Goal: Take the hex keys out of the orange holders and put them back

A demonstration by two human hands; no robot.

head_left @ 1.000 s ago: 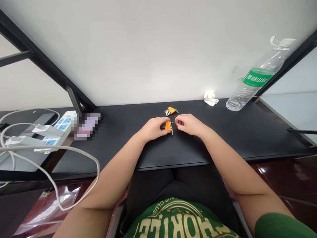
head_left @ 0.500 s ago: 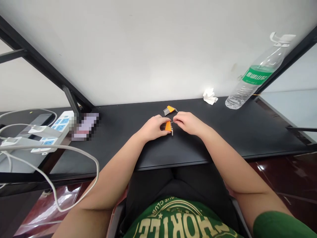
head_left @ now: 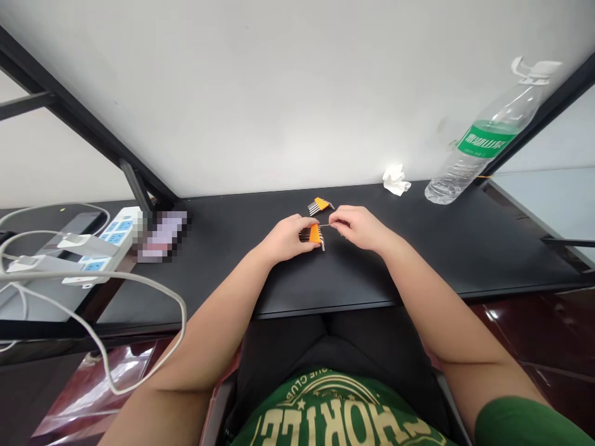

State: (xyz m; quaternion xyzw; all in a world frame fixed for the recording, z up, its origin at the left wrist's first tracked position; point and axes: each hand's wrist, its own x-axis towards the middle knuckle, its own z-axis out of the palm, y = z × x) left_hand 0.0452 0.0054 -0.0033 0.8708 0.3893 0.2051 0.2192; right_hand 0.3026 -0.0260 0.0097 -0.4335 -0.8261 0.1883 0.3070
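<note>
Head view shows the left hand (head_left: 288,238) pinching an orange holder (head_left: 315,235) between thumb and fingers. Just beside it, the right hand (head_left: 359,227) nips a thin metal key (head_left: 324,225).

Single head cam, wide view, faces forward and down. Looks over the shirt (head_left: 344,412) onto the worktop (head_left: 488,248), wall (head_left: 279,93) up top; left hand (head_left: 286,239) and right hand (head_left: 361,228) mid-frame.

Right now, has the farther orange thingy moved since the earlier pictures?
No, the farther orange key holder lies in the same place, judged against the table's back edge.
</note>
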